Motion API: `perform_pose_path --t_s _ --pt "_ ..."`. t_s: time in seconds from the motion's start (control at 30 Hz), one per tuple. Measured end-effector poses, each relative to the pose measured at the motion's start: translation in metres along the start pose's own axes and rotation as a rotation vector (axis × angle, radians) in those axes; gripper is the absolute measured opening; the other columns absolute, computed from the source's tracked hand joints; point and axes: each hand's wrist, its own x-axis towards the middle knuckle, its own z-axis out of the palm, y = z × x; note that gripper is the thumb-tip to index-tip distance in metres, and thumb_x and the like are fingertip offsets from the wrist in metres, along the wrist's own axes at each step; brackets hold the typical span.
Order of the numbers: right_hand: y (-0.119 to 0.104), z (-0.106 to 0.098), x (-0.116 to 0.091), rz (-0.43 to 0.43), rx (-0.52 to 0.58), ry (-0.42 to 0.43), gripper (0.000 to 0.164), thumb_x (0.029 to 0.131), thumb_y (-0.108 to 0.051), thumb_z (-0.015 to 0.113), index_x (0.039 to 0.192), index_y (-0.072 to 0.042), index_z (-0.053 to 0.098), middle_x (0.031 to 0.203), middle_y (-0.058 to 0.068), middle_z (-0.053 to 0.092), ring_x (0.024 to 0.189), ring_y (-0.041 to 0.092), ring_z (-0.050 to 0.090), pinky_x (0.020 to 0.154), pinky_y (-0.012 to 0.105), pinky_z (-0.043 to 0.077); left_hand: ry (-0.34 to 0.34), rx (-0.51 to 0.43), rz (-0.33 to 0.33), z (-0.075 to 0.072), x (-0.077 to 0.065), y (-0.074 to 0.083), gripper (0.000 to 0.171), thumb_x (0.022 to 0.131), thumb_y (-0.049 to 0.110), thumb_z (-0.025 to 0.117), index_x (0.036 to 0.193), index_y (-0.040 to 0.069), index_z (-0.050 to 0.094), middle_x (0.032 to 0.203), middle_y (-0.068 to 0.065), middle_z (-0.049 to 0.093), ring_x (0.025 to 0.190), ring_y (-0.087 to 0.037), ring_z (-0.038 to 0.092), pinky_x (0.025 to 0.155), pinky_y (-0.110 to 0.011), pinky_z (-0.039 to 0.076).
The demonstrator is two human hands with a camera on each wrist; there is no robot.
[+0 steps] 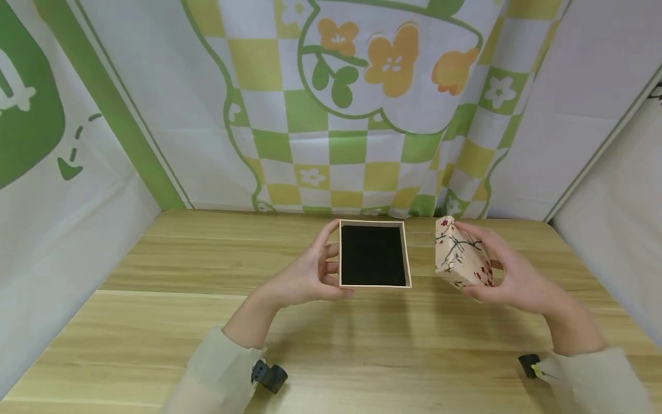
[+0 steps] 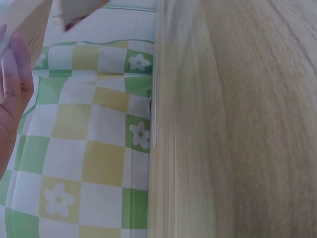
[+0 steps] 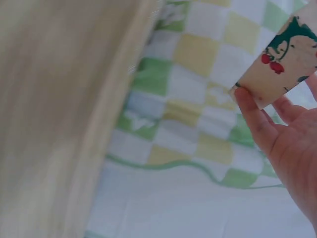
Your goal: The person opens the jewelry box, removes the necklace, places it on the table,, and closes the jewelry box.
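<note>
My left hand (image 1: pixel 302 276) grips a small square box bottom (image 1: pixel 407 256) by its left side, its open face towards the head camera. A black lining (image 1: pixel 373 256) fills its inside. To the right, apart from it, my right hand (image 1: pixel 509 273) holds the box lid (image 1: pixel 457 253), cream with dark branches and red blossoms, tilted, thumb and fingers at opposite edges. In the right wrist view, red fruit-like shapes and a green leaf show on the lid (image 3: pixel 285 62). The left wrist view catches the fingers (image 2: pixel 20 74) against the plain outer wall of the box bottom (image 2: pixel 25 22).
Below the hands spreads a wood-grain table (image 1: pixel 362 356). Along its back edge hangs a checked green, yellow and white curtain (image 1: pixel 346 144) with flower prints. Thin pale lines (image 1: pixel 420 238) lie near the back edge. White fabric walls (image 1: pixel 77 241) stand on both sides.
</note>
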Motion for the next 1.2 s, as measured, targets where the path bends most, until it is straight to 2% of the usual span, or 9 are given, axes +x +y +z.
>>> perform_pose_path --t_s 0.1,0.2,0.23,0.37,0.47,0.6,0.83,1.03,1.2 --pt "-0.012 0.0 0.008 -0.045 0.033 0.049 0.108 0.069 0.001 0.085 0.157 -0.02 0.026 0.155 -0.002 0.033 0.127 0.005 0.039 0.091 0.038 0.05 -0.011 0.0 0.002 0.0 0.001 -0.002 0.12 0.076 -0.018 0.068 0.157 0.024 -0.009 0.141 -0.022 0.044 0.091 -0.016 0.063 0.079 -0.034 0.059" --pt "-0.025 0.001 0.016 -0.101 0.036 0.067 0.11 0.067 0.006 0.084 0.157 -0.017 0.026 0.157 -0.004 0.032 0.131 0.006 0.038 0.092 0.02 0.048 -0.019 0.008 -0.009 -0.001 0.0 -0.003 0.121 0.076 -0.017 0.069 0.157 0.025 -0.011 0.147 -0.021 0.04 0.089 -0.016 0.061 0.078 -0.032 0.059" --pt "-0.029 0.002 0.019 -0.117 0.038 0.066 0.11 0.067 0.006 0.085 0.157 -0.016 0.026 0.157 -0.003 0.032 0.131 0.006 0.038 0.092 0.019 0.047 -0.019 0.011 -0.014 0.0 -0.001 -0.003 0.122 0.076 -0.017 0.069 0.157 0.025 -0.011 0.149 -0.021 0.038 0.088 -0.016 0.061 0.077 -0.03 0.058" --pt "-0.046 0.011 0.03 -0.168 0.007 0.048 0.11 0.066 0.001 0.087 0.157 -0.017 0.029 0.154 0.0 0.034 0.127 0.008 0.039 0.091 0.032 0.049 -0.023 0.018 -0.029 0.0 -0.002 -0.002 0.123 0.077 -0.015 0.07 0.157 0.025 -0.014 0.159 -0.022 0.027 0.087 -0.016 0.059 0.075 -0.028 0.057" --pt "-0.058 0.019 0.035 -0.194 -0.026 0.02 0.11 0.065 -0.006 0.089 0.157 -0.019 0.03 0.153 0.001 0.035 0.127 0.01 0.037 0.091 0.044 0.046 -0.014 0.021 -0.033 0.0 -0.003 -0.002 0.123 0.076 -0.015 0.071 0.157 0.026 -0.013 0.158 -0.021 0.029 0.088 -0.016 0.06 0.075 -0.028 0.058" --pt "-0.07 0.028 0.04 -0.225 -0.073 -0.008 0.11 0.064 -0.014 0.09 0.157 -0.022 0.031 0.154 0.004 0.035 0.132 0.017 0.032 0.094 0.052 0.044 -0.009 0.024 -0.027 0.0 -0.003 -0.003 0.123 0.076 -0.015 0.071 0.157 0.026 -0.012 0.155 -0.022 0.035 0.095 -0.017 0.064 0.077 -0.03 0.059" --pt "-0.081 0.04 0.042 -0.242 -0.171 -0.013 0.11 0.062 -0.022 0.091 0.156 -0.025 0.033 0.151 0.008 0.038 0.132 0.025 0.033 0.091 0.05 0.047 -0.04 0.007 -0.012 0.003 -0.001 -0.004 0.12 0.076 -0.018 0.07 0.157 0.028 -0.006 0.149 -0.024 0.042 0.113 -0.03 0.065 0.084 -0.041 0.059" --pt "-0.085 0.049 0.044 -0.239 -0.241 -0.022 0.107 0.063 -0.029 0.089 0.155 -0.029 0.034 0.149 0.007 0.038 0.128 0.024 0.033 0.087 0.042 0.047 -0.076 0.028 0.019 0.007 0.003 -0.006 0.115 0.077 -0.016 0.07 0.156 0.028 0.0 0.146 -0.026 0.044 0.111 -0.033 0.066 0.085 -0.044 0.059" --pt "-0.088 0.053 0.043 -0.258 -0.268 -0.002 0.105 0.063 -0.031 0.087 0.154 -0.029 0.036 0.148 0.007 0.039 0.126 0.025 0.034 0.085 0.039 0.047 -0.078 0.027 0.018 0.011 0.003 -0.007 0.115 0.076 -0.016 0.069 0.156 0.03 0.001 0.147 -0.025 0.044 0.111 -0.033 0.066 0.085 -0.044 0.058"
